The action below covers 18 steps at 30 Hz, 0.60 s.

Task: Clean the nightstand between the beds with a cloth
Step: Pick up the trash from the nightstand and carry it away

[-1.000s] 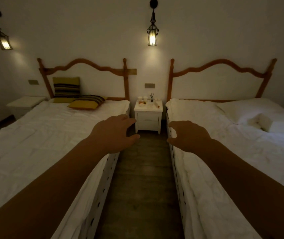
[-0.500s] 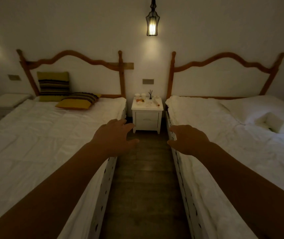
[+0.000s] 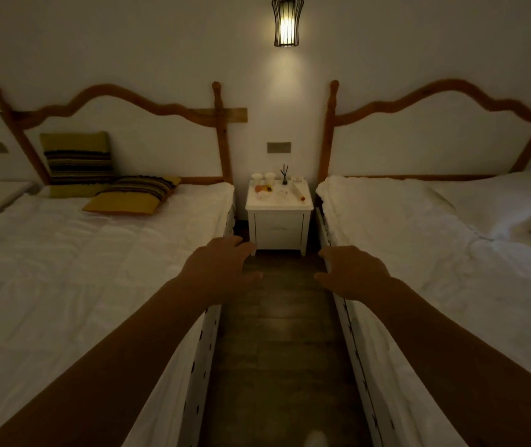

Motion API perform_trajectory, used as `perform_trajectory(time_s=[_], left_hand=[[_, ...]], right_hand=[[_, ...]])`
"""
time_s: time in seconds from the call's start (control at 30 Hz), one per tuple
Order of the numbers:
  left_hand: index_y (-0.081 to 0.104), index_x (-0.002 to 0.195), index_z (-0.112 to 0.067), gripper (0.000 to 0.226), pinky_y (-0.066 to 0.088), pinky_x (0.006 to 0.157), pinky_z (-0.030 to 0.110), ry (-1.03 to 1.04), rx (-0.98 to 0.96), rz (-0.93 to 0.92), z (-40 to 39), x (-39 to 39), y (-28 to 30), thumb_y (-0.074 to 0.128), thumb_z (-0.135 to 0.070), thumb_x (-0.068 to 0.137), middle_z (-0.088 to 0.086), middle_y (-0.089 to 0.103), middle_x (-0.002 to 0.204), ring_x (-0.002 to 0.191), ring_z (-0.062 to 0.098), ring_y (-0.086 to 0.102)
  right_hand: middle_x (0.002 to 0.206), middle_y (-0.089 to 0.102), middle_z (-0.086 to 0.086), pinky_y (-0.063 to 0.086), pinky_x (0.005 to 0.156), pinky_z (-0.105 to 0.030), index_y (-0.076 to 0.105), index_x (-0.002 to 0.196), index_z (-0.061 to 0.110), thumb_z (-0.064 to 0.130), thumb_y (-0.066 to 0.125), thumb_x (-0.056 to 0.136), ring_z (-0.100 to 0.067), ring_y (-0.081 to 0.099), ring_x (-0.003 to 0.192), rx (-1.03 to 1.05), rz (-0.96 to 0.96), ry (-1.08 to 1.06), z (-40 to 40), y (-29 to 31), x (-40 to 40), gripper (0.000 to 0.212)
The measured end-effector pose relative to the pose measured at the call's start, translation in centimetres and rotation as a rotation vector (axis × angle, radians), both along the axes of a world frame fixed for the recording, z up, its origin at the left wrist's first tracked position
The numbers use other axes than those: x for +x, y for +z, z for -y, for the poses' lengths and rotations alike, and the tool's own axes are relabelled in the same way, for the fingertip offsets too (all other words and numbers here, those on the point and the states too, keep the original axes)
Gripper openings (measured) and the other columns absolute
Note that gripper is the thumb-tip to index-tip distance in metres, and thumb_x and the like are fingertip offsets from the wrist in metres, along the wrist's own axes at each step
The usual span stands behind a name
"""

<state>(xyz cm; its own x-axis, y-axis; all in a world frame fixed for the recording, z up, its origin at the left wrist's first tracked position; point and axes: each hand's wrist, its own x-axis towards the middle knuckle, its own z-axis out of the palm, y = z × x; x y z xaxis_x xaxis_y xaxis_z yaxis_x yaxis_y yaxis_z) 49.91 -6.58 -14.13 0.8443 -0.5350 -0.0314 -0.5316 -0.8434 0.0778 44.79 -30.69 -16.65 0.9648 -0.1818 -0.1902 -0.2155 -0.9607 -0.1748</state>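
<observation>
While both arms reach forward over the dark wood-plank floor (image 3: 277, 333), the left hand (image 3: 222, 269) and right hand (image 3: 354, 274) hover palm-down, fingers loosely spread, holding nothing. Beyond the hands, between them: small white wooden nightstand (image 3: 278, 227), its top cluttered with two pale cups (image 3: 264, 179) and a reed diffuser (image 3: 284, 175). Left of the left hand: white-sheeted bed (image 3: 80, 262) with striped yellow cushions (image 3: 135, 195). Right of the right hand: second white bed (image 3: 435, 253). No cloth visible.

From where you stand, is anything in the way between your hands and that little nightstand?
Nothing visible blocks the path. The left hand and right hand are both empty and open, over the bare wooden floor of the aisle that runs straight to the nightstand. Its top, though, is crowded with small items, and no cloth is in sight.
</observation>
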Motion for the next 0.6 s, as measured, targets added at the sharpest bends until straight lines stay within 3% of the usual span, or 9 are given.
perform_trajectory(time_s=[0.33, 0.47, 0.6], left_hand=[[0.023, 0.149, -0.03, 0.072, 0.033, 0.108, 0.045, 0.027, 0.035, -0.04, 9.9, 18.8, -1.2, 0.051, -0.059, 0.089, 0.002, 0.026, 0.157, 0.141, 0.026, 0.028], [0.026, 0.148, -0.03, 0.071, 0.038, 0.103, 0.043, 0.033, 0.032, -0.062, 12.1, 25.0, -2.2, 0.051, -0.06, 0.089, 0.002, 0.032, 0.153, 0.136, 0.025, 0.035], [0.025, 0.148, -0.03, 0.071, 0.04, 0.101, 0.042, 0.041, 0.027, -0.112, 13.4, 31.3, -4.2, 0.051, -0.059, 0.089, 0.002, 0.034, 0.152, 0.135, 0.024, 0.036]], right_hand=[[0.143, 0.044, -0.004, 0.042, 0.098, -0.039, 0.038, 0.141, 0.024, 0.053, 0.054, 0.089, -0.024, 0.046, 0.126, -0.003, -0.051, 0.067, 9.3, -1.7, 19.8, 0.061], [0.134, 0.052, -0.004, 0.046, 0.092, -0.036, 0.043, 0.135, 0.023, 0.051, 0.054, 0.089, -0.022, 0.052, 0.117, -0.004, -0.069, 0.099, 11.8, -1.9, 25.9, 0.055], [0.138, 0.049, -0.004, 0.045, 0.094, -0.036, 0.039, 0.14, 0.023, 0.051, 0.054, 0.089, -0.023, 0.05, 0.12, 0.002, -0.105, 0.102, 13.4, -3.4, 32.3, 0.06]])
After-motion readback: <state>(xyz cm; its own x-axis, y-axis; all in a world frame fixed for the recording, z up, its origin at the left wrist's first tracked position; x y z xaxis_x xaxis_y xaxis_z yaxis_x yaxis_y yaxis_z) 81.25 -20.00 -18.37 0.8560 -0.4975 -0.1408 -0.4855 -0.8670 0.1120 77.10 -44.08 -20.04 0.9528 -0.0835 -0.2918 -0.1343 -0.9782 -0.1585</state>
